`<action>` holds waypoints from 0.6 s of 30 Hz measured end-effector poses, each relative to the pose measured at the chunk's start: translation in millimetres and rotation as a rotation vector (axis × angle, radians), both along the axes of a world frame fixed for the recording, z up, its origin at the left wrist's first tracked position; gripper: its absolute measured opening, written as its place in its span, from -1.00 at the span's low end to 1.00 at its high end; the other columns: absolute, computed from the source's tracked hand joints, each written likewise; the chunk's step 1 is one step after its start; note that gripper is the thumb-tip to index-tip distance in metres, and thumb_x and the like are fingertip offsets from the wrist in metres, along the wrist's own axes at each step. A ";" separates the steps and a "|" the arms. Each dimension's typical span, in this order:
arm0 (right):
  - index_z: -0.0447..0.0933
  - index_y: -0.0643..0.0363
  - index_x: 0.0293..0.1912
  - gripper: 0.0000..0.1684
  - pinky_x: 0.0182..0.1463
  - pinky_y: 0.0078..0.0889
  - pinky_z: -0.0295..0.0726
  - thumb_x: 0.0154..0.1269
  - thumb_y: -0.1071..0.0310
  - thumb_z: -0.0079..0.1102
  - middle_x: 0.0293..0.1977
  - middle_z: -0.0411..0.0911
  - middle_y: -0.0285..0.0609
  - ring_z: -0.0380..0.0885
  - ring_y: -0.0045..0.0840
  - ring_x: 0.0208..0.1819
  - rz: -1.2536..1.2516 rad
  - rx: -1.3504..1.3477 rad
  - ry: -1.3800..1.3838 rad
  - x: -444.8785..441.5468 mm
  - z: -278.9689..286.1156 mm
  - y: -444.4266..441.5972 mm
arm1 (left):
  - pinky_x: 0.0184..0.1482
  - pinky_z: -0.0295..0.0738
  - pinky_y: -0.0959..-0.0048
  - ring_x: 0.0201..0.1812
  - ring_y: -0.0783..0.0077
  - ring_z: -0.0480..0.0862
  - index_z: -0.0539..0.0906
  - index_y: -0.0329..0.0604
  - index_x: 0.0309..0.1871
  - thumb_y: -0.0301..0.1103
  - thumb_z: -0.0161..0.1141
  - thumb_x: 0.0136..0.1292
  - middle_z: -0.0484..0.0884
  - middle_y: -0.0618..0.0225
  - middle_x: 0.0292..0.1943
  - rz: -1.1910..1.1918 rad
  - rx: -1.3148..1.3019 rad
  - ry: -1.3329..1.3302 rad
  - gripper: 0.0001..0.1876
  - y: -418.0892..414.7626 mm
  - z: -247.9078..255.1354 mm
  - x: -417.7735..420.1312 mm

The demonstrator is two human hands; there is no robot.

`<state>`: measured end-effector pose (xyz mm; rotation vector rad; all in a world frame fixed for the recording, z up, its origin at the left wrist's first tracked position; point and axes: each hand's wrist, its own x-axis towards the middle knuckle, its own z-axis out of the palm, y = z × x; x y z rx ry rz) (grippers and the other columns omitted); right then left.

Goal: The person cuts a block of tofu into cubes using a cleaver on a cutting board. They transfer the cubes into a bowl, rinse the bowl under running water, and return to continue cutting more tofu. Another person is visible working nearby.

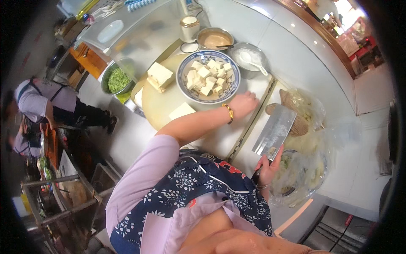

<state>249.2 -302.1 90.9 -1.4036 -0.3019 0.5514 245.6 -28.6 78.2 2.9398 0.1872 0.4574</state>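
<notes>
My right hand (269, 168) grips the dark handle of a cleaver (275, 131), its broad metal blade pointing up and away from me. My left hand (244, 104), with a bracelet at the wrist, is just right of and below a blue-and-white bowl (234, 92); its fingers are curled and nothing shows in them. White tofu cubes (204, 72) fill the bowl. Left of it, on a round cutting board (152, 109), sits a larger block of tofu (160, 74). A flat slab of tofu (181, 111) lies near my left forearm.
Behind the bowl are a basin of brown sauce (215, 40), a basin of white powder (249, 57) with a white spoon, and a lidded jar (189, 28). Shredded greens (119, 81) fill a metal bowl at left. Plastic bags (304, 171) lie at right. A co-worker (47, 101) stands far left.
</notes>
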 end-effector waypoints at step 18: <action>0.40 0.22 0.19 -0.56 -0.19 -0.07 0.62 0.33 0.40 0.11 -0.28 0.64 0.11 0.65 0.00 -0.26 0.810 -0.542 -0.771 -73.3 28.3 103.7 | 0.06 0.53 0.37 -0.03 0.32 0.54 0.46 -0.27 -0.03 -0.39 0.37 0.21 0.46 0.21 -0.06 0.698 -0.569 -0.630 -0.64 41.6 -75.3 -293.8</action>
